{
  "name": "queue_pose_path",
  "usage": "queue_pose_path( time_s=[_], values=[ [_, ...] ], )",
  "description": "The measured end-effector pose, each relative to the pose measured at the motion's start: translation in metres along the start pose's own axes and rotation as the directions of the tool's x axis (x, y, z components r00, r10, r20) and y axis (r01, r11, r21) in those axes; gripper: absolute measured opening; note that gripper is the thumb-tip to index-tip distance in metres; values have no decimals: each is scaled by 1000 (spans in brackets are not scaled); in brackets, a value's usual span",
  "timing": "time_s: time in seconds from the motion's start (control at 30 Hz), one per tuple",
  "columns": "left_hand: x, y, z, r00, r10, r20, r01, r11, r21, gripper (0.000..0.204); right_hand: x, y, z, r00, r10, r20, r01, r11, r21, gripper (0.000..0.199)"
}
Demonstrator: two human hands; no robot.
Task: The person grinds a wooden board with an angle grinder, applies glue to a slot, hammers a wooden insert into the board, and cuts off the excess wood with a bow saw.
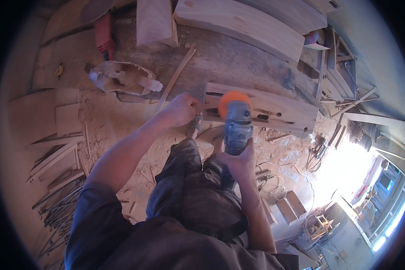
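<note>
My right hand (240,161) is wrapped round the grey body of an angle grinder (238,128). An orange disc (229,100) at the tool's head looks blurred and lies over a pale wooden board (297,110). Dark knots or holes mark this board, which lies lengthwise along the near side of the workbench (220,54). Beside the board's left end is my left hand (182,110), its fingers curled closed. What they grip, if anything, is hidden. A thin wooden strip (179,74) lies on the bench just beyond my left hand.
A red power tool (104,38) and a torn, whitish bag-like object (123,77) sit at the left. Thick wooden blocks (238,24) line the bench's far side. Metal rods (60,216) lie at lower left; a cable (297,168) crosses the dusty floor at right.
</note>
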State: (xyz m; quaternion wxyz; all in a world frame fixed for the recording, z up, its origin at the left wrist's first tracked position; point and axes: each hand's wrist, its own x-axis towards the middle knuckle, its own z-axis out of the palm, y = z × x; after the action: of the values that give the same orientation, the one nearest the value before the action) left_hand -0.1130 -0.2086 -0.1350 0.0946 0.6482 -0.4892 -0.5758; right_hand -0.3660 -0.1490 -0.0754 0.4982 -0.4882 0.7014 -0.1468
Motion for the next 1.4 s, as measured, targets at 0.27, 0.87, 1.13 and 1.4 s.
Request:
queue_pose_path(
  time_s=[0.27,0.87,1.13,1.4],
  values=[
    [0,3,5,999,-1,-36,0,999,-53,30,12,-16,-24,993,118,-10,-112,965,237,59],
    [2,9,8,985,-156,-75,143,978,-151,27,28,-8,-67,983,145,-115,-92,923,374,51],
    [-3,-11,2,992,-92,81,121,844,-523,15,-6,0,-62,978,193,-75,-152,914,375,48],
    [-6,-25,0,952,205,-230,-194,979,69,19,-19,15,-47,985,157,-68,-139,966,218,53]
  ],
)
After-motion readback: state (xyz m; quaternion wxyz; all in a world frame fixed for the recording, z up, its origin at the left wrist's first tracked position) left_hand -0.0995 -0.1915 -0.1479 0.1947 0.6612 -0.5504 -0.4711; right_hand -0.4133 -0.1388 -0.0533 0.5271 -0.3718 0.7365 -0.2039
